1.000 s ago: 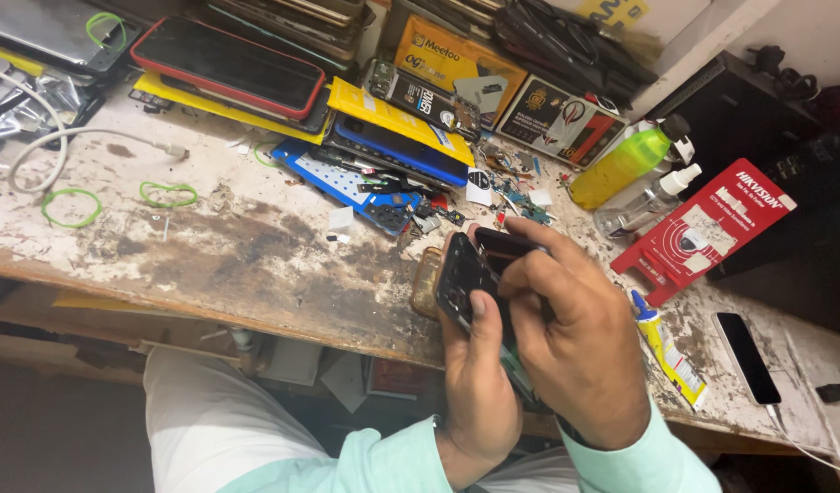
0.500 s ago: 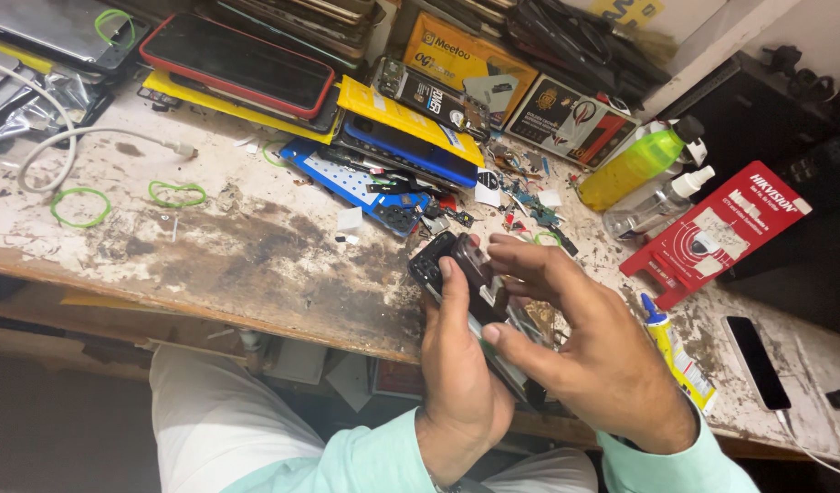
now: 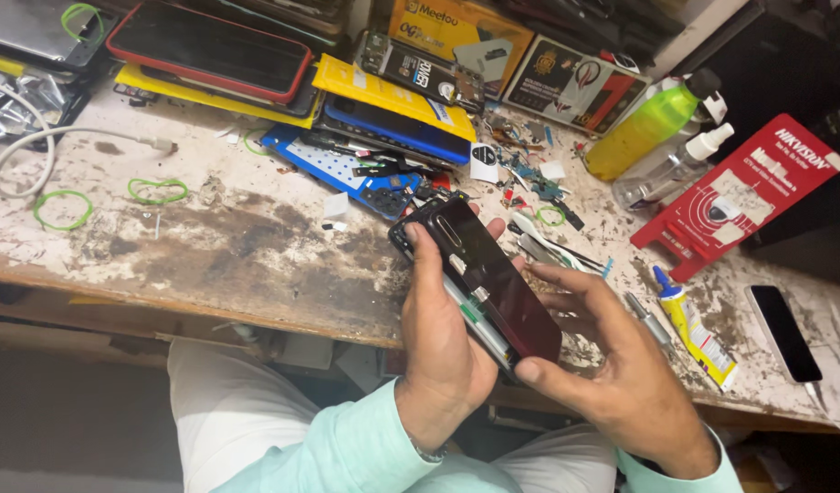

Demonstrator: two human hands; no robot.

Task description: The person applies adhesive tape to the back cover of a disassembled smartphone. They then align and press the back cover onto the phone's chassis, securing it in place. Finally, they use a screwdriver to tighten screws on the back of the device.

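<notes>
- Dark phone (image 3: 479, 274) held above near edge of worn workbench (image 3: 210, 246), tilted, camera end far-left, other end near-right.
- Left hand (image 3: 443, 351) clenched round phone's left long edge; thumb pressed on upper left corner near camera end, fingers wrapped underneath, mostly hidden.
- Right hand (image 3: 612, 374) grasping phone's near-right end; thumb tip against lower corner, fingers spread under right edge, palm open and facing up.
- Back cover looks lifted slightly along left edge, inner parts showing as pale strip; cannot tell how far apart.
- Phone sits between both hands, resting across left palm, right hand just supporting lower end.
- Mint-green sleeves on both wrists, pale trousers below bench.
- Right of hands: small yellow glue tube (image 3: 694, 329) lying on bench, black phone (image 3: 783, 333) flat further right.
- Far right: red card package (image 3: 740, 196), green bottle (image 3: 653, 128), clear dropper bottle (image 3: 671, 169) lying near it.
- Far: blue mat (image 3: 333, 169) with small parts, stacked yellow and blue packs.
- Far left: red-cased phone (image 3: 210, 50), white cable (image 3: 36, 146), green rubber bands (image 3: 155, 190).
</notes>
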